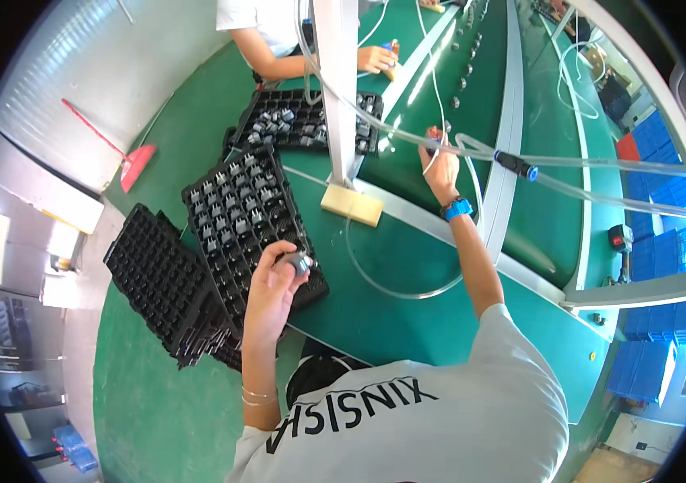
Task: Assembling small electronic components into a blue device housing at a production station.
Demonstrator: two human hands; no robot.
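My left hand (269, 291) is closed around a small grey metal part (298, 263) with a rounded body, held above the near end of a black compartment tray (226, 278). That tray lies tilted, and rows of similar grey pronged parts (234, 197) fill much of it. My right hand (442, 171), with a blue watch at its wrist, reaches out over the green conveyor belt (484, 88). Its fingers close on a small orange tool (434, 135), where a thin white hose comes down. A small grey part shows just beyond the fingertips; whether they touch it cannot be made out.
A white post (335, 88) rises beside a yellow block (352, 204). Clear hoses with a black connector (515, 165) cross the view. Empty black trays (154, 282) are stacked at left. Another person's hand (376, 59) works beyond a second filled tray (302, 113). Grey parts line the belt.
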